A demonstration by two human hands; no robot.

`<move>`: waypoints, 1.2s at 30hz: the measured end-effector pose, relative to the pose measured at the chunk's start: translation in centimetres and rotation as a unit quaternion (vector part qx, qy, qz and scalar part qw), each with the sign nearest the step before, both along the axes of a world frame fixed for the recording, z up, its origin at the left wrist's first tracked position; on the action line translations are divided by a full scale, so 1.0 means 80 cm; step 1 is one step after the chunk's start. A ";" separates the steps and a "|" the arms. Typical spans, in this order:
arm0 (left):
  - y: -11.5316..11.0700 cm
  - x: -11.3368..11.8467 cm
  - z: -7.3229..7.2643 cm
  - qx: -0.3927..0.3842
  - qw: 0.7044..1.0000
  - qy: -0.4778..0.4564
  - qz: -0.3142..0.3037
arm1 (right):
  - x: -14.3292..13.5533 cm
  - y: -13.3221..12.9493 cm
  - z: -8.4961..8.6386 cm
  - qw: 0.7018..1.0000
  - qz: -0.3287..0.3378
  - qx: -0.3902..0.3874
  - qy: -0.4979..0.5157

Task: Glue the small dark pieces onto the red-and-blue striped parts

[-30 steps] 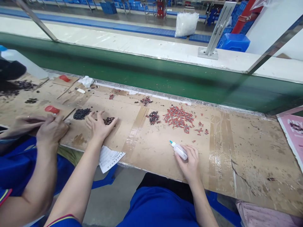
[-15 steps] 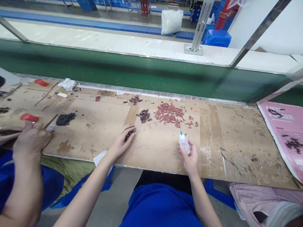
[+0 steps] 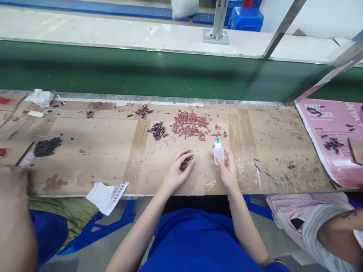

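My left hand [image 3: 178, 169] is cupped on the cardboard-covered bench, fingers curled around a small heap of dark brown parts [image 3: 185, 164]. My right hand [image 3: 227, 169] grips a translucent squeeze bottle [image 3: 219, 153], held upright with its blue nozzle pointing up. Beyond my hands lies a wide pile of small red-and-silver parts [image 3: 190, 125], with a few loose ones to its right. Left of that pile sits a smaller heap of dark parts with red bits [image 3: 158, 131]. Another mixed heap [image 3: 144, 110] is farther back.
A pile of black parts [image 3: 48, 146] lies left, near a co-worker's arm [image 3: 15, 211]. Printed paper [image 3: 107, 197] hangs over the front edge. A pink printed sheet [image 3: 320, 128] with dark parts is at right. A green belt [image 3: 127, 73] runs behind the bench.
My left hand has slid right across the bench with the dark parts, nearer to the bottle. The bottle stands more upright in my right hand. The view has turned right and downward.
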State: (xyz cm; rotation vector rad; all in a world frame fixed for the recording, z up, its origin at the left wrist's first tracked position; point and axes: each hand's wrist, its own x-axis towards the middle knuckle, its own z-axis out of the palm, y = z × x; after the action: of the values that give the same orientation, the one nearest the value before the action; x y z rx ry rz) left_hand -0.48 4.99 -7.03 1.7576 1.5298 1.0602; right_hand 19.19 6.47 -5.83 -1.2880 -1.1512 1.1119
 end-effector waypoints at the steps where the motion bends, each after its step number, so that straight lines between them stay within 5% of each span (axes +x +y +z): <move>1: 0.001 -0.002 0.003 -0.010 1.000 -0.027 0.008 | 0.007 -0.002 0.002 1.000 -0.012 -0.001 0.004; 4: 0.009 -0.019 0.013 -0.031 0.997 -0.056 0.043 | 0.025 -0.013 0.004 0.999 -0.031 -0.009 0.035; 8: 0.031 -0.032 0.027 -0.053 0.998 0.038 -0.014 | 0.038 -0.026 0.000 0.992 -0.064 -0.002 0.113; 17: 0.048 0.003 0.040 -0.093 0.952 0.288 -0.034 | 0.033 -0.033 0.008 0.949 -0.154 -0.043 0.272; 25: 0.036 -0.005 0.044 0.001 0.977 0.211 -0.013 | 0.032 -0.033 0.008 0.940 -0.144 -0.061 0.304; 30: -0.002 0.036 0.032 0.048 0.980 0.171 -0.091 | 0.027 -0.030 0.011 0.942 -0.176 -0.044 0.283; 36: -0.021 0.055 0.008 0.126 0.968 0.213 0.037 | 0.027 -0.033 0.011 0.959 -0.201 -0.028 0.200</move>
State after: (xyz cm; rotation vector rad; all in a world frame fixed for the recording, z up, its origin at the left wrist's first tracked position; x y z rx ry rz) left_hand 3.92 3.29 -6.43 2.2306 1.7866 0.9916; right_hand 21.31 3.85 -4.96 -1.2012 -0.5313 1.0390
